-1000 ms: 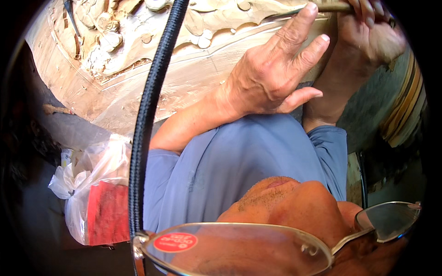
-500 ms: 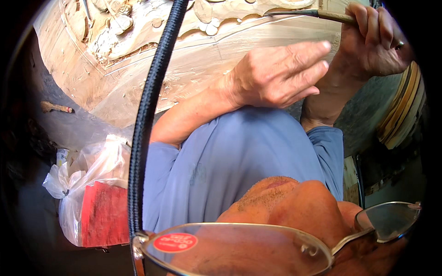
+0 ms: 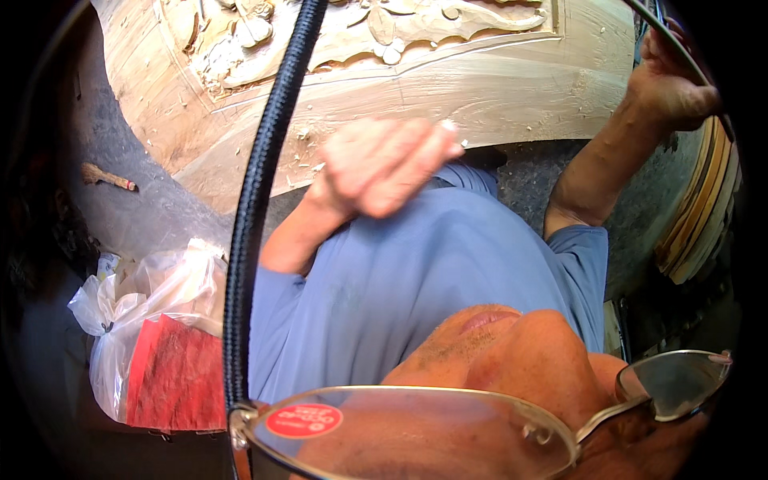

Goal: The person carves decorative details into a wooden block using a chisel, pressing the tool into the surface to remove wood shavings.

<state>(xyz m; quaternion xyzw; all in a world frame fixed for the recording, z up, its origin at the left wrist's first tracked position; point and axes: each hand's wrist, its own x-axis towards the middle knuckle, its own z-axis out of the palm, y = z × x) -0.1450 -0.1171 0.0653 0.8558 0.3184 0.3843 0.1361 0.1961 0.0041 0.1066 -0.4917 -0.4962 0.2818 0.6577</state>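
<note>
A pale carved wooden panel [image 3: 480, 104] with raised scrollwork fills the top of the view, with loose chips on it. My left hand [image 3: 388, 164], smeared by motion, is raised over my blue shirt beside the panel's near edge. Its fingers are stretched out, and nothing shows in them. Out past the panel's right end is my right hand [image 3: 676, 84], its fingers curled and partly hidden. A thin dark curved rod [image 3: 674, 42] crosses in front of it; I cannot tell whether the hand holds that rod. The chisel is not recognizable now.
A braided black cord [image 3: 268, 144] runs down across the view. At lower left lies a clear plastic bag [image 3: 112, 344] with a red piece [image 3: 180, 376]. A short wooden stick [image 3: 108, 176] rests on the grey floor. Curved boards [image 3: 696, 208] are stacked at right.
My left hand has moved left and down from the panel's edge. My right hand, earlier gripping a wooden-handled chisel over the panel, has shifted right. The panel sits slightly farther right in view.
</note>
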